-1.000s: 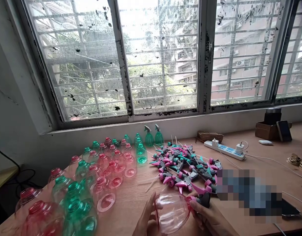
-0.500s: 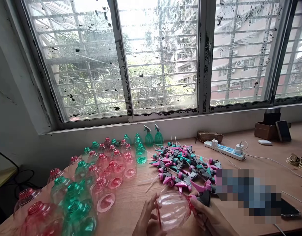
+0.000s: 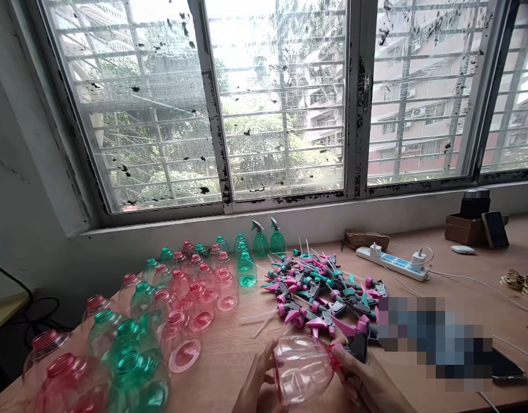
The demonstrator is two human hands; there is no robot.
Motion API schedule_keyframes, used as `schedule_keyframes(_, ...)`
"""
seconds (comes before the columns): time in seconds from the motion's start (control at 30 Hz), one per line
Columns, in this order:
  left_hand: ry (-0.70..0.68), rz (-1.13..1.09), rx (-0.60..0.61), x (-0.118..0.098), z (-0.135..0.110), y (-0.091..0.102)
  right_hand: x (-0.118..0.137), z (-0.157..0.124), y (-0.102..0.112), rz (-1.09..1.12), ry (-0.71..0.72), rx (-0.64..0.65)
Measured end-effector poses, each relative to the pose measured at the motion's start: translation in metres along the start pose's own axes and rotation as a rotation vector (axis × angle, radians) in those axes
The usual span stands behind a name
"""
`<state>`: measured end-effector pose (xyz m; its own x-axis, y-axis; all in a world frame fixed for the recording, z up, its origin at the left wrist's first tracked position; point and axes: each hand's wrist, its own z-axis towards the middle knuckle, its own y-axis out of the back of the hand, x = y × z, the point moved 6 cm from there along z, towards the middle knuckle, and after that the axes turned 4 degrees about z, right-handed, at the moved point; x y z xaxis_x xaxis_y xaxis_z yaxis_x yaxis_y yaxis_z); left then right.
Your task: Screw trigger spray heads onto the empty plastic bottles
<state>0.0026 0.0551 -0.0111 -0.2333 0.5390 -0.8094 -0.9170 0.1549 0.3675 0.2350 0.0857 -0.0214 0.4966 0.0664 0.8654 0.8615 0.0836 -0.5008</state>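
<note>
A clear pink spray bottle [image 3: 304, 367] lies on its side between my hands, its neck pointing right. My left hand [image 3: 257, 378] is wrapped round its base end. At the neck, my right hand [image 3: 358, 373] grips the pink collar of a spray trigger head [image 3: 357, 338] with a grey body and pink trigger. The head sits against the bottle's mouth; whether it is threaded fully on I cannot tell. Just beyond my hands is a heap of pink, teal and grey trigger heads [image 3: 319, 287] with thin dip tubes.
Rows of pink bottles [image 3: 175, 332] and green bottles [image 3: 137, 367] without heads stand on the left. Two green bottles with heads [image 3: 260, 241] stand by the window wall. A power strip [image 3: 392, 263], cables and a phone [image 3: 507, 364] lie to the right.
The bottle has turned slightly about its length in my hands. My fingers at the neck have shifted only a little, and everything else stays put.
</note>
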Motion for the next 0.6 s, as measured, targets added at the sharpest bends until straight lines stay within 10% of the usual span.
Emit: schedule_keyframes(0.6,0.145,-0.057,0.032,0.008,-0.004,0.003,0.003,-0.001,-0.001,-0.01,0.041,0.0)
